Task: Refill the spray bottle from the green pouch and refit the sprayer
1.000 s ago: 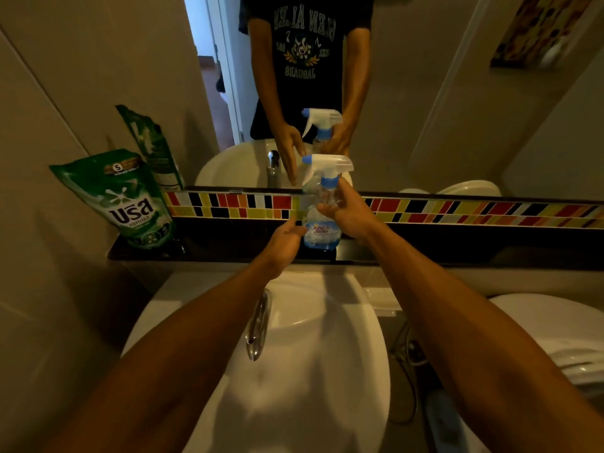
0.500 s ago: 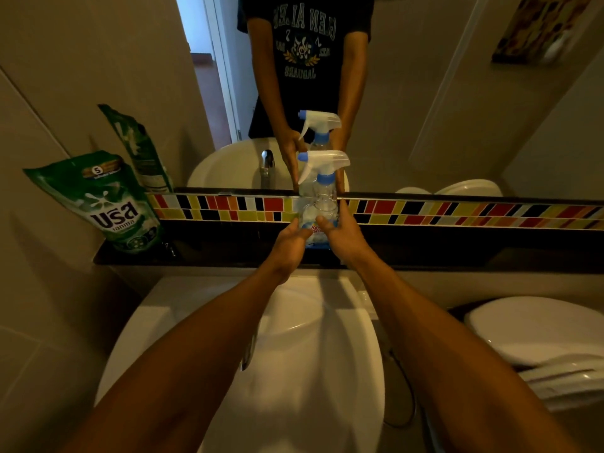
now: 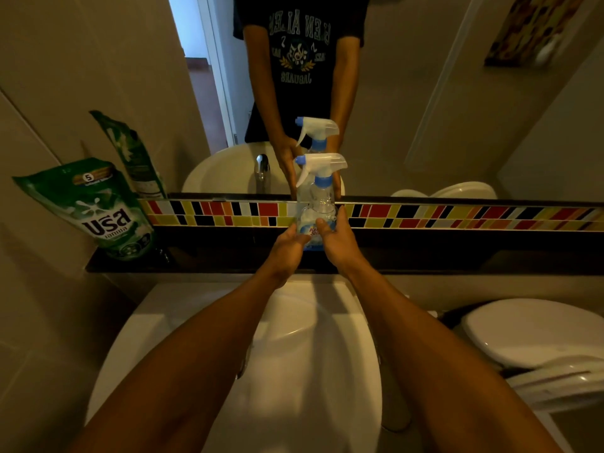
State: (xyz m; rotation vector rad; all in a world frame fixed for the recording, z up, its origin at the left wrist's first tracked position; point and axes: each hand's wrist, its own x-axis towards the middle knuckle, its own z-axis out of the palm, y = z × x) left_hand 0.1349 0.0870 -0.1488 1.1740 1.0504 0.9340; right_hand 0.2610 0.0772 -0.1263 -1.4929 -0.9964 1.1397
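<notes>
A clear spray bottle (image 3: 317,204) with a blue-and-white label stands upright on the dark ledge (image 3: 212,258) in front of the mirror. Its white sprayer (image 3: 322,165) with a blue collar sits on the neck, nozzle to the left. My left hand (image 3: 287,248) cups the bottle's lower left side. My right hand (image 3: 336,240) wraps its lower right side, thumb across the label. The green pouch (image 3: 98,210) leans against the wall at the ledge's left end, well away from both hands.
A white basin (image 3: 304,371) lies under my forearms, with a chrome tap (image 3: 243,364) mostly hidden by my left arm. A white toilet (image 3: 536,341) stands at the right. A coloured tile strip (image 3: 457,217) runs below the mirror, which reflects the person and the bottle.
My right hand slid down from the bottle's neck to its lower body. My left hand closed in on the bottle's base. The bottle stays on the ledge.
</notes>
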